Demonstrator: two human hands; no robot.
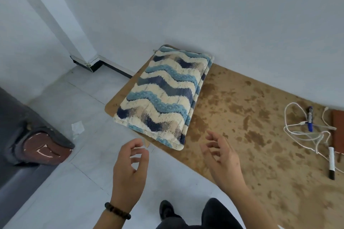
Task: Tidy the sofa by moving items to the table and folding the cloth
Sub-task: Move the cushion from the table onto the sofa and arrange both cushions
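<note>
A folded fluffy cloth (163,95) with blue, navy and cream waves lies on the left end of the speckled brown table (251,117), its near corner overhanging the edge. My left hand (130,165) hovers over the floor just below that corner, fingers curled apart, holding nothing. My right hand (221,156) is over the table's front edge to the right of the cloth, fingers spread and empty. Farther right on the table lie a white cable (305,132), a blue marker (310,119), a black-and-white marker (331,161) and a brown notebook (338,126).
The dark sofa (16,117) with a worn brown armrest (46,148) is at the left edge. A scrap of white paper (77,128) lies on the grey tiled floor (74,182). The white wall runs behind the table. My dark trouser leg and shoe (167,208) show at the bottom.
</note>
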